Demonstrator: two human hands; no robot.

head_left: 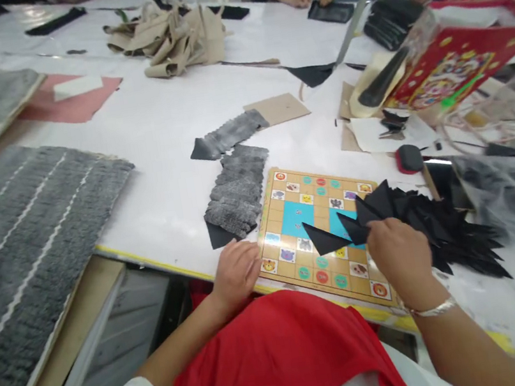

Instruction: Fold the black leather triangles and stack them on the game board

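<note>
Grey rows (238, 189) seem done, a black pile (441, 227) remains; your left hand (235, 270) looks empty, your right hand's (399, 250) hold unclear.

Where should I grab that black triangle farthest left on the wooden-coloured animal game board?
Probably pinch the black triangle by its short left edge, coming from the left. That edge looks uncovered on the wooden-coloured animal game board, while its other end points toward more black triangles and the right hand.
</note>
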